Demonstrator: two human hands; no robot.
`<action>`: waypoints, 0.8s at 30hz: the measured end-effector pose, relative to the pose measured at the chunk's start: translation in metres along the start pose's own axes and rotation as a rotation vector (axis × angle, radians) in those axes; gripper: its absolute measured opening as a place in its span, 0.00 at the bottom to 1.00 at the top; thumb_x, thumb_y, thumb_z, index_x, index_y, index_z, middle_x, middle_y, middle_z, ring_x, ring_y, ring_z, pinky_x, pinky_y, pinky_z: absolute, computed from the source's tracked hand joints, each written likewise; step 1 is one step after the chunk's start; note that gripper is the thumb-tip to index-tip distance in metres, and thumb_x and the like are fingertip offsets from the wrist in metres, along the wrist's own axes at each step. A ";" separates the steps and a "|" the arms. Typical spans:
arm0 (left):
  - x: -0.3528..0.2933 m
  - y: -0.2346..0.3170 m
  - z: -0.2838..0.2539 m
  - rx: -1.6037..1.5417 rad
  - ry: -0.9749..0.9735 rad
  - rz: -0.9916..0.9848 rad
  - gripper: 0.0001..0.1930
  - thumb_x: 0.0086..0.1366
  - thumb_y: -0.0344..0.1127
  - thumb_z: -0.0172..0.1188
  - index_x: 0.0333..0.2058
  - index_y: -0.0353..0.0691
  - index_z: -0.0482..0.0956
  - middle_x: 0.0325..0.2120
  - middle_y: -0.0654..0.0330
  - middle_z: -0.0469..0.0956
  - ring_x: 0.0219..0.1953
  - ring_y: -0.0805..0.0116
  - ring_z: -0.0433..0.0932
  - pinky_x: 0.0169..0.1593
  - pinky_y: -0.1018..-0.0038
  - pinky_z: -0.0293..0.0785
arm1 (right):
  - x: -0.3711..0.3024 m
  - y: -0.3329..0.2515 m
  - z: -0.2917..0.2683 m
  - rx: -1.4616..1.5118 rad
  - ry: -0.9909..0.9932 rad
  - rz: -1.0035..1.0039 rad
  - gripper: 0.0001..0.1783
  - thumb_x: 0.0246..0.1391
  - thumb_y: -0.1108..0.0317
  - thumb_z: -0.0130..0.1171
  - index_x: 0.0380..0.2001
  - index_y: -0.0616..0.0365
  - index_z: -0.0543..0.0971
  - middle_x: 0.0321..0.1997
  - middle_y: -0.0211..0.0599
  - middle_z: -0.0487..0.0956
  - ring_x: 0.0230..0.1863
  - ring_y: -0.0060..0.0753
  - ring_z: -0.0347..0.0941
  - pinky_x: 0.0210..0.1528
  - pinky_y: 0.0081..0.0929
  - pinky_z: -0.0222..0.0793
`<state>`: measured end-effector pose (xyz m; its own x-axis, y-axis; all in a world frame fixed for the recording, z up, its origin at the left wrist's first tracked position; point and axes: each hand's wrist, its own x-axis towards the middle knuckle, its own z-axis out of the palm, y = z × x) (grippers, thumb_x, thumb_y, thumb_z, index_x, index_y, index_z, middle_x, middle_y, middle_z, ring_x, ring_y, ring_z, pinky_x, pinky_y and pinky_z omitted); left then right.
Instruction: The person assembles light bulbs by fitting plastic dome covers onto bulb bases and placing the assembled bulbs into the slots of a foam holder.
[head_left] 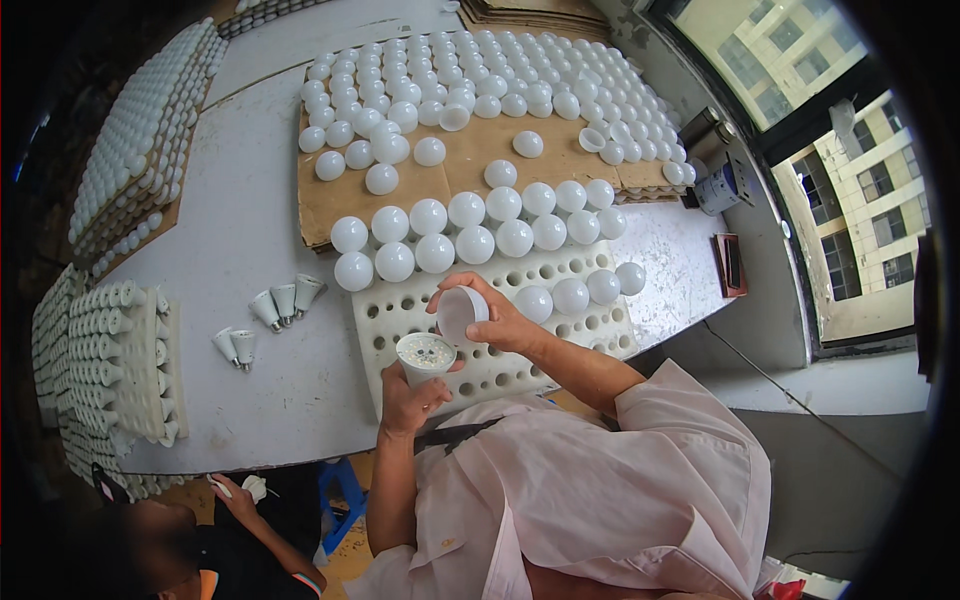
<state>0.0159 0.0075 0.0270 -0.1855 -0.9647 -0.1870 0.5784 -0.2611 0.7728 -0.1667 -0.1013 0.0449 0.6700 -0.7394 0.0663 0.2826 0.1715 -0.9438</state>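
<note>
My left hand is closed around a white cone-shaped LED bulb base, held upright with its round circuit board facing up. Just above it, my right hand grips a white dome bulb cover, its open side tilted toward me. The cover and the base are close; I cannot tell whether their rims touch. Beneath both hands lies a white foam tray with rows of round holes. Bulbs with round white domes fill its far rows, and several more domed bulbs stand at its right.
Behind the tray, cardboard carries many dome covers. Several loose bulb bases lie left of the tray, near stacked bases and layered covers. A tin stands by the window. Another person sits at lower left.
</note>
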 end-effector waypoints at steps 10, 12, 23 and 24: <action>-0.015 0.030 0.008 0.270 0.016 -0.183 0.17 0.51 0.32 0.68 0.37 0.27 0.77 0.26 0.57 0.80 0.19 0.77 0.74 0.20 0.82 0.67 | -0.014 -0.037 0.022 -0.792 -0.240 -0.041 0.46 0.31 0.60 0.77 0.55 0.58 0.65 0.49 0.42 0.73 0.52 0.42 0.71 0.53 0.37 0.68; -0.017 0.030 0.009 0.354 0.007 -0.197 0.16 0.51 0.34 0.69 0.34 0.28 0.78 0.24 0.59 0.79 0.20 0.77 0.74 0.20 0.82 0.68 | -0.017 -0.032 0.025 -0.913 -0.287 -0.149 0.46 0.32 0.57 0.76 0.54 0.62 0.66 0.48 0.48 0.72 0.48 0.50 0.73 0.49 0.40 0.71; -0.026 0.022 0.009 0.450 -0.089 -0.261 0.19 0.49 0.32 0.71 0.36 0.26 0.77 0.25 0.58 0.79 0.20 0.77 0.74 0.23 0.81 0.72 | -0.031 -0.015 0.031 -0.917 -0.401 -0.213 0.40 0.30 0.64 0.73 0.51 0.61 0.68 0.46 0.48 0.74 0.44 0.50 0.76 0.44 0.39 0.75; -0.027 0.023 0.010 0.448 -0.091 -0.266 0.19 0.49 0.32 0.71 0.36 0.26 0.77 0.25 0.58 0.79 0.20 0.77 0.74 0.23 0.81 0.72 | -0.031 -0.014 0.033 -0.909 -0.389 -0.207 0.40 0.31 0.65 0.72 0.50 0.61 0.68 0.46 0.48 0.74 0.44 0.50 0.76 0.45 0.39 0.75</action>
<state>0.0264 0.0277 0.0562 -0.3590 -0.8552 -0.3738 0.1096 -0.4363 0.8931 -0.1690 -0.0594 0.0664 0.8902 -0.4073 0.2043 -0.1033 -0.6171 -0.7801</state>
